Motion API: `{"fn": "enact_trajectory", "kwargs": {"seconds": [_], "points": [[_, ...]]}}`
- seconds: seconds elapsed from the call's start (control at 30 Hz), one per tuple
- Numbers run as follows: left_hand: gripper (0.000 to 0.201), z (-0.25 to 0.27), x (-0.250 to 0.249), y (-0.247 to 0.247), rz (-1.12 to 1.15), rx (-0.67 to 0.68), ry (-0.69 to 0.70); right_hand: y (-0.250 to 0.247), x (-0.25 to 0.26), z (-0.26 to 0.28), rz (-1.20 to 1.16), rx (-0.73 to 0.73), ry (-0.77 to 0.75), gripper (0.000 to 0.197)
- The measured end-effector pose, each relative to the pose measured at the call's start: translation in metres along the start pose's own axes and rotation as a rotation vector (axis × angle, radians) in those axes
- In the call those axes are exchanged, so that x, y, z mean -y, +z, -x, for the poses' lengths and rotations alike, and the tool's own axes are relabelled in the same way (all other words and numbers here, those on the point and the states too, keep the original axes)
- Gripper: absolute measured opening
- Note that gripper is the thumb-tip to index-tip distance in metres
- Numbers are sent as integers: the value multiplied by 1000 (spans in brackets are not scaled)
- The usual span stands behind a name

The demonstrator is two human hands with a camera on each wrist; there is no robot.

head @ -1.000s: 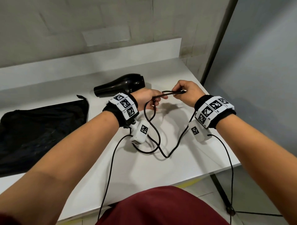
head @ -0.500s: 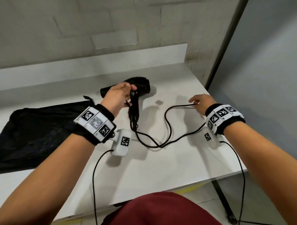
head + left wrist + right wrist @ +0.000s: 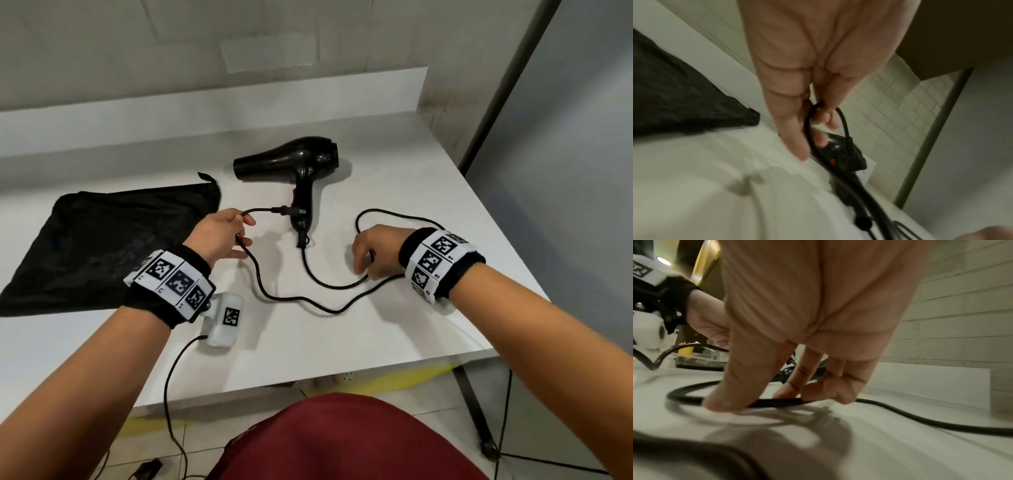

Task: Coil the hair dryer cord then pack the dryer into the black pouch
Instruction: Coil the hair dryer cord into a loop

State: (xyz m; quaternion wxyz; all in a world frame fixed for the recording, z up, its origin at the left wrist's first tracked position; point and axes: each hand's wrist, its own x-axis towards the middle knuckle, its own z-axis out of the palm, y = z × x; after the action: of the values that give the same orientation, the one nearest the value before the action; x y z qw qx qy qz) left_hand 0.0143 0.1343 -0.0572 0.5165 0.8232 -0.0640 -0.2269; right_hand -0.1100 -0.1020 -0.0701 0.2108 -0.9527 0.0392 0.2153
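The black hair dryer [image 3: 291,159] lies on the white table [image 3: 342,346], handle towards me. Its black cord [image 3: 308,301] runs from the handle's end in loose curves across the table. My left hand [image 3: 245,226] holds a bend of the cord just left of the handle, with the plug [image 3: 286,209] sticking out to the right. In the left wrist view my left hand [image 3: 818,110] pinches that bend of cord [image 3: 842,120] above the plug [image 3: 849,155]. My right hand [image 3: 363,267] is down on the table, and in the right wrist view my right hand [image 3: 777,400] pinches the cord [image 3: 920,420]. The black pouch [image 3: 102,246] lies flat at the left.
A white upstand [image 3: 239,99] and a tiled wall close the table's far side. The table's right edge [image 3: 496,219] drops to the floor beside a grey post [image 3: 507,82]. A thin black camera lead [image 3: 171,377] hangs off the front edge.
My left hand has let go of the dryer's handle and now holds the cord near the plug. My right hand has moved nearer and down onto the cord. The dryer lies still.
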Motion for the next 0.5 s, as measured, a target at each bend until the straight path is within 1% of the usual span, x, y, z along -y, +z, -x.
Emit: {"fn": "enact_trajectory", "kwargs": {"seconds": [0.07, 0.13, 0.23, 0.27, 0.3, 0.33, 0.37, 0.4, 0.43, 0.47, 0.5], "points": [[34, -2, 6, -4, -93, -8, -102, -2, -1, 1, 79, -20, 29, 21], [30, -7, 11, -6, -267, 24, -166, -2, -2, 2, 86, -31, 40, 19], [27, -11, 8, -4, -601, 134, -189, -1, -4, 3, 36, -90, 58, 18], [24, -11, 3, -3, -754, 148, -188, -2, -4, 3, 14, -120, 67, 19], [27, -13, -1, 0, -907, 115, -158, -4, -5, 3, -1, -154, 61, 19], [37, -14, -5, 3, -1028, 50, -103, -6, -5, 3, -10, -188, 47, 20], [47, -12, -10, 9, -1048, -4, -31, -8, -5, 3, -20, -223, 23, 20], [54, -10, -15, 16, -988, -42, 74, -11, -6, 3, -35, -262, -2, 20], [56, -8, -20, 24, -882, -37, 226, -15, -6, 2, -64, -308, -21, 19], [57, -3, -27, 34, -813, 30, 380, -18, -5, 2, -106, -365, -38, 18], [57, 0, -32, 43, -808, 146, 500, -22, -4, 2, -152, -422, -56, 18]]}}
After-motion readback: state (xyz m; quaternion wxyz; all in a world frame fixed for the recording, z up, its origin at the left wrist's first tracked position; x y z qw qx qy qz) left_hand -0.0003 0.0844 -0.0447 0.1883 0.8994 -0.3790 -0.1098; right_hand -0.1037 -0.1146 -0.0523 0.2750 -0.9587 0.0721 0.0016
